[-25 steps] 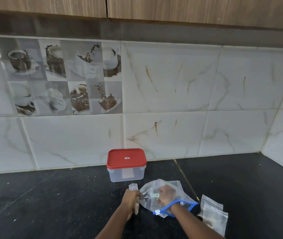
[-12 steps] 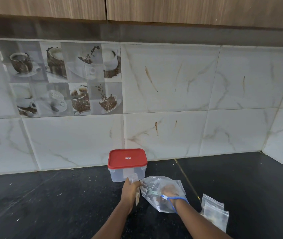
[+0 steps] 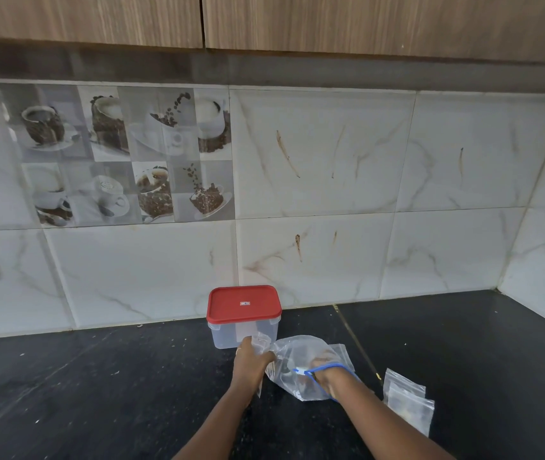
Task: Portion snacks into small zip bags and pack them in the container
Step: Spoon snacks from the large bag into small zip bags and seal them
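A clear plastic container (image 3: 228,335) with its red lid (image 3: 243,304) on stands on the black counter by the wall. Just in front of it my left hand (image 3: 249,365) grips a small clear zip bag (image 3: 260,343) upright. To its right lies a large clear bag with a blue zip edge (image 3: 292,356); my right hand (image 3: 322,368) is inside it up to the wrist, and what its fingers do is blurred by the plastic. Two small filled zip bags (image 3: 408,401) lie on the counter at the right.
The black counter (image 3: 98,393) runs left and right, with a seam (image 3: 355,340) behind the big bag. A tiled wall rises at the back, a side wall closes the far right, and wooden cabinets hang overhead.
Both hands have shifted slightly away from me toward the container. My right hand has gone deeper into the large bag, which has bunched up around my wrist.
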The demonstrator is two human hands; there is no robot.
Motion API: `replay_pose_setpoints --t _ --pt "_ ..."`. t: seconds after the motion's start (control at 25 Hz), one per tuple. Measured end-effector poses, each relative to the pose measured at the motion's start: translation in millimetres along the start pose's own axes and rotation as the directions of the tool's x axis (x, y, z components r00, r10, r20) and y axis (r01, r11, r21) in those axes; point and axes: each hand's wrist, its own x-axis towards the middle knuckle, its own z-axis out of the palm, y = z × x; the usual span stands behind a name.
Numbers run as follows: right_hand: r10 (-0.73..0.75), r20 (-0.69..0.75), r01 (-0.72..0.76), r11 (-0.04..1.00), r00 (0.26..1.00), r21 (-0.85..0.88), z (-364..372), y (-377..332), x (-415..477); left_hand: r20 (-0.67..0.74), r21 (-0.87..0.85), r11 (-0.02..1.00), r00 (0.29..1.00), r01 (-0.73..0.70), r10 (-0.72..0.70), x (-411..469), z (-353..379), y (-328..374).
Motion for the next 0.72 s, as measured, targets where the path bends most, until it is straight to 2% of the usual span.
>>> replay_pose_setpoints --t 0.04,0.12,0.2,0.28,0.4,0.48,0.56,0.72 --pt "0.013 0.046 -0.013 1.0 0.999 0.002 0 0 2 -0.024 0.081 0.996 0.999 -0.024 0.026 -2 -1 5" --pt "0.109 0.069 -0.118 0.984 0.992 0.131 -7 1 3 -0.011 0.214 0.971 0.993 -0.11 0.115 -7 -1 18" --pt "0.105 0.051 -0.11 0.988 0.993 0.109 -12 0 -9 0.104 0.282 0.928 0.969 -0.245 0.224 -17 -2 35" --pt "0.092 0.049 -0.099 0.978 0.995 0.182 -14 -4 -16 0.282 0.338 0.861 0.914 -0.38 0.293 -31 -1 53" --pt "0.101 0.043 -0.109 0.96 0.994 0.256 -20 -4 -16 0.507 0.422 0.716 0.799 -0.557 0.323 -47 11 69" --pt "0.106 0.046 -0.113 0.971 0.993 0.211 -23 -2 -15 0.561 0.44 0.65 0.755 -0.619 0.339 -52 21 72" --pt "0.11 0.054 -0.119 0.972 0.992 0.202 -27 -3 -19 0.537 0.424 0.662 0.76 -0.618 0.365 -52 28 71" --pt "0.062 0.022 -0.064 0.991 0.998 0.12 -35 -2 -20 0.494 0.352 0.747 0.79 -0.564 0.363 -51 29 73"
